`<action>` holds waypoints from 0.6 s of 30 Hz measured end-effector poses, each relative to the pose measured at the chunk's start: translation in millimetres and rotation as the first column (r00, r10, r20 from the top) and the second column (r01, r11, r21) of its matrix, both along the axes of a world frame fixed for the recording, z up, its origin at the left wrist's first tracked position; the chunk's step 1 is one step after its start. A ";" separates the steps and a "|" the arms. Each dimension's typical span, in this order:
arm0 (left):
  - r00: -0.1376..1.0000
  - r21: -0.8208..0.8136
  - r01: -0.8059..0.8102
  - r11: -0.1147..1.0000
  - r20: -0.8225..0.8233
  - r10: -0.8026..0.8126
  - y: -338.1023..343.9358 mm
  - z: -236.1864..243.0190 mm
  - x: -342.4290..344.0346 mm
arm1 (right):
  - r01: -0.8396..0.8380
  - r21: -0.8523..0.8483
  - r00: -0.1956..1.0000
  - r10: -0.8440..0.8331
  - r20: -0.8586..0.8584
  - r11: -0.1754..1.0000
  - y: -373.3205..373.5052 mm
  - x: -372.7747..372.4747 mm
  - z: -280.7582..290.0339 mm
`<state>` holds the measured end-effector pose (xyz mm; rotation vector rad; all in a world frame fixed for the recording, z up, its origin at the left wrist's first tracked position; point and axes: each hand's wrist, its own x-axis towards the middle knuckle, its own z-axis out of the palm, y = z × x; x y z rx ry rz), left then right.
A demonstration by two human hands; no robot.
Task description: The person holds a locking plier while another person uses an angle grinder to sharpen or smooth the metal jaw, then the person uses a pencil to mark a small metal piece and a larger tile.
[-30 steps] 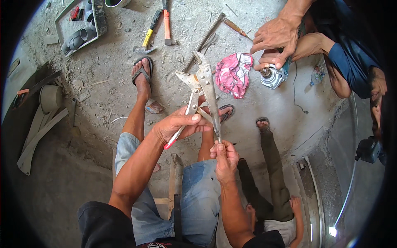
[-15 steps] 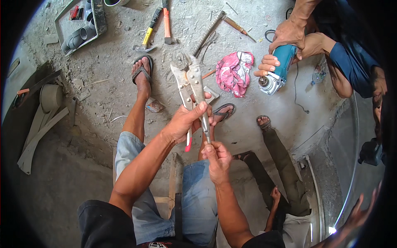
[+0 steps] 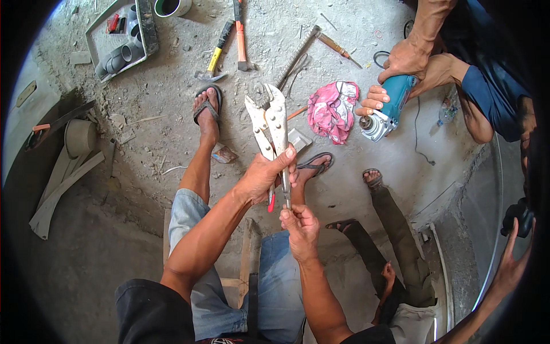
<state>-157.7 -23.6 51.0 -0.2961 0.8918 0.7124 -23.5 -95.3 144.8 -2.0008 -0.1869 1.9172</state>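
Note:
A large pair of worn silver locking pliers (image 3: 275, 119) is held upright in front of me, jaws upward, with a red tip on one handle. My left hand (image 3: 266, 175) is closed round both handles, the thumb across them. Below it, my right hand (image 3: 299, 226) pinches the adjusting screw at the bottom end of the pliers. A crumpled pink cloth (image 3: 332, 112) lies on the dusty concrete just right of the jaws.
At right, a co-worker's hands (image 3: 401, 63) grip a teal angle grinder (image 3: 394, 100). Other people's legs (image 3: 389, 229) are lower right. Around lie hammers (image 3: 240, 43), a chisel (image 3: 332, 46), a tray (image 3: 149, 46) of pipe fittings, a saw (image 3: 51, 120) and white offcuts (image 3: 60, 195).
The pliers' handles have been drawn closer together and the pliers sit more upright, my left hand now wrapped over both. The co-worker has shifted grip, exposing the grinder's body. Another hand has appeared lower right.

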 end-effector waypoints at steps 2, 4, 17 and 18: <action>1.000 0.004 0.023 1.000 -0.018 -0.023 2.2 1.4 1.3 | -0.007 -0.007 1.000 0.007 -0.014 1.000 0.0 0.4 -0.6; 0.999 0.022 0.040 0.999 -0.022 -0.040 3.8 2.1 0.2 | -0.014 -0.016 1.000 0.014 -0.025 1.000 -0.8 3.1 -1.3; 0.994 -0.101 0.107 0.989 0.012 -0.106 8.3 3.1 -5.0 | 0.264 -0.281 0.892 -0.345 -0.294 0.923 8.4 14.0 0.4; 0.994 -0.102 0.107 0.989 0.012 -0.106 7.8 2.2 -6.2 | 0.258 -0.267 0.908 -0.327 -0.261 0.928 8.8 12.9 0.5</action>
